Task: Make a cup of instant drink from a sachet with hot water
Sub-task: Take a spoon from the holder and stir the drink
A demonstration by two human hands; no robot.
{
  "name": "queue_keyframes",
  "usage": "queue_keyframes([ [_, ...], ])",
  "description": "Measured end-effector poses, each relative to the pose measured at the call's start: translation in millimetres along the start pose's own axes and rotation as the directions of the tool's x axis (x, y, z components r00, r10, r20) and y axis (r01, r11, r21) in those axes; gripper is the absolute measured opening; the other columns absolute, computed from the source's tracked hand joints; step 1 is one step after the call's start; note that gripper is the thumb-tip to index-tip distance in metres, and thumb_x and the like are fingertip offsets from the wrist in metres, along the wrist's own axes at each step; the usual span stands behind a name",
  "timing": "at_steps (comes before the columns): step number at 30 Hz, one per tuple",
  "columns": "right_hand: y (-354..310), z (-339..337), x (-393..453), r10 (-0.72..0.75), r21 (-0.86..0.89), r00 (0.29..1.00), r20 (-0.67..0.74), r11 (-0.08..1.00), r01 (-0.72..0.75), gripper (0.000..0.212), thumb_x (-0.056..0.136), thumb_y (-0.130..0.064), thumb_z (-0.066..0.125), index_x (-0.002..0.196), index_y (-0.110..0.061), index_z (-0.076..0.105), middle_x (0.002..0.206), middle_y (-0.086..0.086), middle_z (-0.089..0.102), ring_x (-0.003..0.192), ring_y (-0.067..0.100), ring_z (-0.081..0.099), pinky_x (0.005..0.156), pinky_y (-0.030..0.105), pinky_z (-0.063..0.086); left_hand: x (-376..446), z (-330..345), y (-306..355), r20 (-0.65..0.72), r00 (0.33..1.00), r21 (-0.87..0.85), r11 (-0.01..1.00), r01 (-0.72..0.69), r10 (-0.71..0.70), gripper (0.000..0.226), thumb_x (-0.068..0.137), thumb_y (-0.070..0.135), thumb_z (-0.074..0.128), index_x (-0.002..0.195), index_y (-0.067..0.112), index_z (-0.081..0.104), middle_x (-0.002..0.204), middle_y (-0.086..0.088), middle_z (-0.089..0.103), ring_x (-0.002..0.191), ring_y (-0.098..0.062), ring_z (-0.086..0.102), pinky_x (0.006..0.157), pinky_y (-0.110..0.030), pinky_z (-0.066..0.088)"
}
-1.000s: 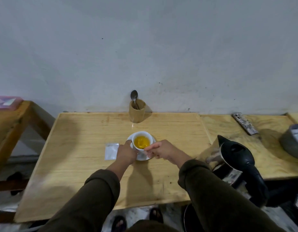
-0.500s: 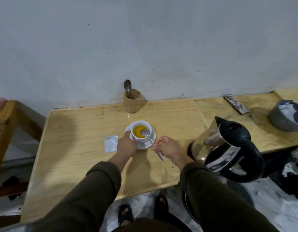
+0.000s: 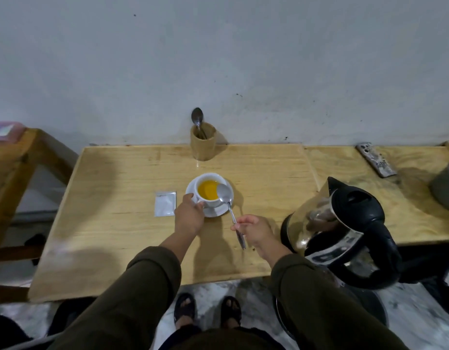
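A white cup (image 3: 214, 199) of orange-yellow drink stands on a white saucer (image 3: 216, 211) in the middle of the wooden table (image 3: 112, 223). My left hand (image 3: 189, 216) grips the cup's near left side. My right hand (image 3: 254, 229) pinches the handle of a metal spoon (image 3: 230, 207), whose bowl hovers over the cup's right rim. A silver sachet (image 3: 164, 203) lies flat just left of the saucer. A black and steel kettle (image 3: 344, 231) stands at the table's right, close to my right forearm.
A tan holder (image 3: 203, 145) with another spoon (image 3: 197, 120) stands by the wall behind the cup. A phone (image 3: 376, 159) and a grey pot (image 3: 446, 188) lie on the right-hand table. A wooden frame (image 3: 14, 168) is at the left.
My right hand has drawn back from the cup with the spoon and raised its bowl above the rim. My left hand stays on the cup. The camera has shifted.
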State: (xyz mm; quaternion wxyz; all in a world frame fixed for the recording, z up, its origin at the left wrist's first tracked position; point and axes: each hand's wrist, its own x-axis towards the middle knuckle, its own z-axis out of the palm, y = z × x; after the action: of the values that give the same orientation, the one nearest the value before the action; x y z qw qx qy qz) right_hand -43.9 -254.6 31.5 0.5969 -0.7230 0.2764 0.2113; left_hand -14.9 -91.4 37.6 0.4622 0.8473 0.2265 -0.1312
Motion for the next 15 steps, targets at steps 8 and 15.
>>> queue_keyframes([
  [8,15.4,-21.0,28.2,0.034,-0.028,0.985,-0.172,0.999,-0.040,0.021,0.087,-0.008,0.063,0.072,-0.022,0.062,0.084,0.002,0.064,0.071,0.015,0.055,0.066,0.029,0.048,-10.0,12.2,-0.6,-0.093,0.996,-0.069,0.997,-0.015,0.009,0.052,0.091,0.026,0.057,0.138,0.009,0.041,0.131,-0.014,0.057,0.122,-0.031,0.052,0.090,-0.032,0.040],
  [15,11.6,-23.7,53.0,0.070,-0.072,0.953,-0.296,0.993,-0.095,0.007,0.081,-0.009,0.070,0.080,-0.015,0.070,0.085,0.001,0.063,0.082,0.018,0.056,0.081,0.026,0.048,-7.0,22.9,-4.7,-0.155,0.988,-0.119,0.993,-0.006,-0.013,0.073,0.074,0.013,0.075,0.137,0.015,0.039,0.128,-0.008,0.057,0.115,-0.026,0.056,0.079,-0.026,0.039],
])
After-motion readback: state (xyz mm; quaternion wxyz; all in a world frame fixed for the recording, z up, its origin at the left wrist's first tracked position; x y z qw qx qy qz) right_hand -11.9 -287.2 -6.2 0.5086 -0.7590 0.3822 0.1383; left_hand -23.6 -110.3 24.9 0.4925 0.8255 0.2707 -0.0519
